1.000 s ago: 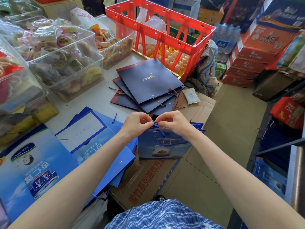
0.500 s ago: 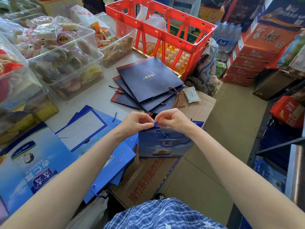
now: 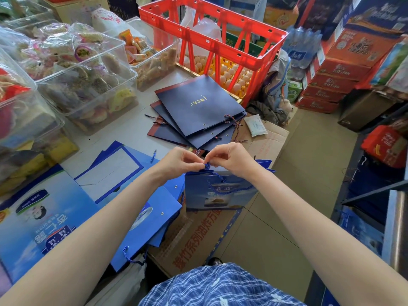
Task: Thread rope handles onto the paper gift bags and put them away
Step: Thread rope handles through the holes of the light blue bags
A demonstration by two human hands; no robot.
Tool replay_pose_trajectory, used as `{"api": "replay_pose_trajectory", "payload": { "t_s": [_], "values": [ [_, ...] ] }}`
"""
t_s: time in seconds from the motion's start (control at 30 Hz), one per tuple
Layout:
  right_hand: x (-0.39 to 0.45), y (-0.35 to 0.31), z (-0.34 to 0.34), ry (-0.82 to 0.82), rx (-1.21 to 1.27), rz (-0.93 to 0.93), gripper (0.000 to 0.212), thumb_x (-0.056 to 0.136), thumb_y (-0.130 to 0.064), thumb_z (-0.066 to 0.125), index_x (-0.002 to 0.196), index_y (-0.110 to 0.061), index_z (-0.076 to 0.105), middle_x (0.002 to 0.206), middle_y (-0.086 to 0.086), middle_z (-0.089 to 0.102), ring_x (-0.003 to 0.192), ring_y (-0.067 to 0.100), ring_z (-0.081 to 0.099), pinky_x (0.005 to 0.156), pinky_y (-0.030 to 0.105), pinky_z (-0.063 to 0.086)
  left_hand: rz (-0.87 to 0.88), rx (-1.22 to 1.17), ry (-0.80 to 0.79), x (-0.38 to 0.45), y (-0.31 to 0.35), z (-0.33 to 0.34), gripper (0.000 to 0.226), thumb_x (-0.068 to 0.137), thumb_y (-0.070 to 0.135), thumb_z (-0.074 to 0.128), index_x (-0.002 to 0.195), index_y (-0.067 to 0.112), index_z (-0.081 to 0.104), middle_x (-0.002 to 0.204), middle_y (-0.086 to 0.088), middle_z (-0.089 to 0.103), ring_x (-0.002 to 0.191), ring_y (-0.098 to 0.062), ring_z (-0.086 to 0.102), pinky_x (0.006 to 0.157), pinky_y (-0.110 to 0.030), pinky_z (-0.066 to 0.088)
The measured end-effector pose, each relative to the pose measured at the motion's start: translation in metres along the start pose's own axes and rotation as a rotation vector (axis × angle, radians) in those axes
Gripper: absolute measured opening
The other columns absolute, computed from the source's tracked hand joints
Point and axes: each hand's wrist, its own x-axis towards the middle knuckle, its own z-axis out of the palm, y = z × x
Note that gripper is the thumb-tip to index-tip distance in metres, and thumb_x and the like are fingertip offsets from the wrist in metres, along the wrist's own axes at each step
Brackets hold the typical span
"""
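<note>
Two hands meet at the top edge of a light blue gift bag (image 3: 220,191) held upright off the worktop's (image 3: 123,131) 3 o'clock edge. Left hand (image 3: 178,161) and right hand (image 3: 231,159) each have a pinching grip on the blue rope (image 3: 207,166) end, apparently knotting it. A loose knot could slip back through the eyelet; tugging might tear paper. Navy bags (image 3: 198,109) lie at 12 o'clock.

Both bare arms reach forward; left hand (image 3: 180,161) and right hand (image 3: 231,157) meet fingertip to fingertip, fingers curled, pinching.
</note>
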Motion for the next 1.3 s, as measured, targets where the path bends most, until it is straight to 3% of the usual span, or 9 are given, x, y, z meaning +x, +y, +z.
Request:
{"api": "replay_pose_trajectory", "payload": {
  "t_s": [0.23, 0.33, 0.47, 0.67, 0.83, 0.93, 1.03, 1.17, 1.3],
  "values": [
    [0.0, -0.001, 0.002, 0.044, 0.046, 0.028, 0.013, 0.085, -0.003, 0.065, 0.087, -0.014, 0.07, 0.081, 0.002, 0.07, 0.071, 0.013, 0.067, 0.077, 0.029, 0.057, 0.053, 0.071, 0.05, 0.001, 0.002, 0.006, 0.012, 0.085, 0.012, 0.066, 0.092, 0.006, 0.074, 0.08, -0.005, 0.07, 0.073, -0.01, 0.059, 0.07, -0.018, 0.047],
    [-0.003, 0.0, 0.001, 0.046, 0.04, 0.053, 0.012, 0.086, -0.007, 0.065, 0.095, -0.011, 0.071, 0.086, -0.001, 0.069, 0.081, 0.012, 0.067, 0.081, 0.024, 0.054, 0.064, 0.056, 0.128, 0.004, -0.002, 0.012, 0.01, 0.086, 0.014, 0.064, 0.086, 0.01, 0.073, 0.074, 0.007, 0.066, 0.067, -0.001, 0.058, 0.064, -0.011, 0.043],
    [-0.009, -0.001, 0.002, 0.024, 0.063, 0.064, 0.019, 0.078, -0.013, 0.074, 0.096, -0.014, 0.068, 0.087, -0.004, 0.068, 0.084, 0.01, 0.065, 0.085, 0.02, 0.051, 0.09, 0.088, 0.176, 0.007, -0.006, 0.017, 0.009, 0.086, 0.016, 0.065, 0.081, 0.013, 0.072, 0.069, 0.01, 0.065, 0.062, 0.004, 0.057, 0.067, -0.018, 0.045],
    [-0.007, -0.001, 0.006, 0.1, -0.036, 0.056, 0.013, 0.078, -0.009, 0.073, 0.091, -0.013, 0.071, 0.083, -0.003, 0.068, 0.073, 0.005, 0.062, 0.073, 0.014, 0.052, 0.173, 0.207, 0.247, 0.009, -0.012, 0.026, 0.011, 0.089, 0.014, 0.061, 0.086, 0.008, 0.07, 0.076, 0.002, 0.062, 0.068, -0.007, 0.055, 0.063, -0.012, 0.041],
    [-0.014, 0.004, 0.007, 0.186, -0.017, 0.147, 0.009, 0.079, -0.009, 0.072, 0.088, -0.01, 0.071, 0.081, -0.001, 0.068, 0.064, -0.003, 0.059, 0.06, 0.006, 0.048, 0.178, 0.14, 0.16, 0.007, -0.015, 0.017, 0.016, 0.089, 0.002, 0.054, 0.097, 0.016, 0.057, 0.087, 0.004, 0.067, 0.084, -0.007, 0.063, 0.08, -0.016, 0.049],
    [-0.015, 0.005, 0.004, 0.211, 0.011, 0.189, 0.007, 0.079, -0.012, 0.073, 0.085, -0.011, 0.072, 0.076, -0.004, 0.066, 0.063, -0.002, 0.059, 0.058, 0.005, 0.046, 0.189, 0.174, 0.142, 0.008, -0.015, 0.018, 0.019, 0.088, 0.002, 0.055, 0.101, 0.013, 0.061, 0.089, 0.004, 0.067, 0.084, -0.005, 0.063, 0.08, -0.012, 0.048],
    [-0.014, 0.003, 0.003, 0.249, 0.096, 0.25, 0.004, 0.078, -0.012, 0.073, 0.082, -0.013, 0.071, 0.077, -0.002, 0.069, 0.066, 0.004, 0.064, 0.06, 0.008, 0.048, 0.207, 0.199, 0.171, 0.01, -0.013, 0.022, 0.017, 0.087, 0.005, 0.058, 0.101, 0.011, 0.066, 0.09, 0.004, 0.066, 0.081, -0.004, 0.061, 0.075, -0.007, 0.047],
    [-0.015, 0.0, 0.002, 0.169, 0.374, 0.35, 0.009, 0.081, -0.011, 0.072, 0.089, -0.01, 0.071, 0.087, 0.009, 0.072, 0.079, 0.019, 0.071, 0.074, 0.027, 0.058, 0.21, 0.195, 0.203, 0.009, -0.013, 0.028, 0.012, 0.084, 0.015, 0.065, 0.096, 0.017, 0.067, 0.086, 0.006, 0.067, 0.082, -0.004, 0.063, 0.079, -0.018, 0.05],
    [-0.015, 0.0, 0.001, 0.176, 0.293, 0.356, 0.007, 0.08, -0.009, 0.072, 0.086, -0.011, 0.07, 0.086, 0.008, 0.072, 0.078, 0.019, 0.071, 0.075, 0.029, 0.058, 0.196, 0.235, 0.204, 0.008, -0.013, 0.029, 0.016, 0.085, 0.015, 0.065, 0.101, 0.017, 0.067, 0.091, 0.003, 0.068, 0.084, -0.006, 0.062, 0.083, -0.024, 0.052]
  ]
}}
